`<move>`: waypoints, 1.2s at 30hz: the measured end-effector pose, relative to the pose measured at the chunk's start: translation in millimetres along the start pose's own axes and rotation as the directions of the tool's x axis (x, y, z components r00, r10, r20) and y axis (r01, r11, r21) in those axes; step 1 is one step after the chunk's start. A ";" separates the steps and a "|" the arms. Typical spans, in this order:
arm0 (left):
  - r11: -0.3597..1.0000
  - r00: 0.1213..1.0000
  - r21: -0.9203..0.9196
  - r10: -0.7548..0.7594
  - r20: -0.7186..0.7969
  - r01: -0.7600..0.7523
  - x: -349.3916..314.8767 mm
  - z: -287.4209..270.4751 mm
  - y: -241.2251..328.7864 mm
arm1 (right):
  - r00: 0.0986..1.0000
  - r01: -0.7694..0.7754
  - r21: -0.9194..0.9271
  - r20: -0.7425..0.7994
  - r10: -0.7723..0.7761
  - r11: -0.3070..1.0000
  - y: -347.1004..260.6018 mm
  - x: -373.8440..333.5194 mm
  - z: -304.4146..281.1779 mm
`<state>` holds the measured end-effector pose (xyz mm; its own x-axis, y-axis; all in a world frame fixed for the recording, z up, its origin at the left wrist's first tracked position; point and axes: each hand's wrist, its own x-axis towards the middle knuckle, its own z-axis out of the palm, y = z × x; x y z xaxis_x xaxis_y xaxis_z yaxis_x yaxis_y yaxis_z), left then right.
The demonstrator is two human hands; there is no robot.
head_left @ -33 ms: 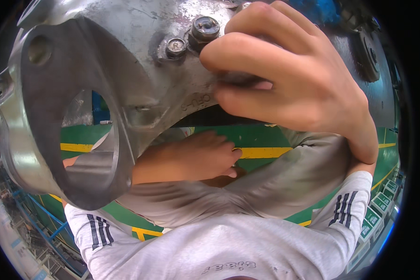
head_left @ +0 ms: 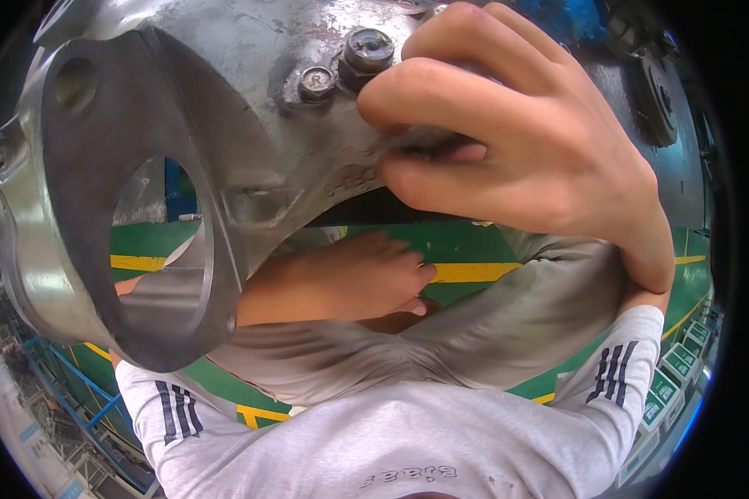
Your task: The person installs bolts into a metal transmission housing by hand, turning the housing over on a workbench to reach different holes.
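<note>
The big grey metal part [head_left: 233,50] spreads to the left of my right grip [head_left: 533,141] and runs on behind it. My right fingers are bent over its face, forefinger and thumb apart around a dark, blurred spot; I can't tell whether they pinch something small there. My left grip [head_left: 374,279] is below and to the left of the right one, under the part's curved lower edge, with its fingers curled in; I can't see whether it holds anything.

Hardly anything has changed from the moment before: the part and my left grip sit a shade further right in view, while my right grip looks the same. The floor lines have slipped a little too, so I judge that my head moved, and nothing on the part looks further along.

Just left of my right forefinger is a large bolt [head_left: 368,51], with a smaller bolt [head_left: 316,84] beyond it. Farther left is the part's wide oval opening. Off to the right of that grip is a round dark fitting [head_left: 659,101]. Below both grips are my beige trousers [head_left: 524,316] and the green floor [head_left: 474,241] with its yellow line [head_left: 474,273]; green-and-white boxes [head_left: 662,387] stand well apart, low on the right.
</note>
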<state>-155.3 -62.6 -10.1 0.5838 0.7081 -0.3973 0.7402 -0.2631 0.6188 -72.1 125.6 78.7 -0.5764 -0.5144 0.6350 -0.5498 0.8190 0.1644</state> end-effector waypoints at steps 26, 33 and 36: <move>0.996 0.953 0.091 0.048 -0.300 -0.022 -0.4 0.7 3.0 | 0.999 -0.021 -0.021 0.036 0.022 1.000 -1.8 -4.2 -8.7; 0.994 0.923 0.109 0.014 -0.384 0.030 -26.0 2.8 11.4 | 0.993 -0.016 0.023 0.120 0.013 1.000 0.5 12.4 -8.9; 0.998 0.959 0.056 0.055 -0.279 -0.041 4.6 9.3 6.1 | 0.954 -0.114 -0.012 0.279 0.113 0.993 -9.0 5.0 -22.2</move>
<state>-145.0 -67.0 -14.5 0.5068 0.8475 -0.1578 0.7333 -0.3276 0.5957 -56.6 121.2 97.2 -0.7802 -0.4692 0.4136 -0.4733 0.8752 0.1002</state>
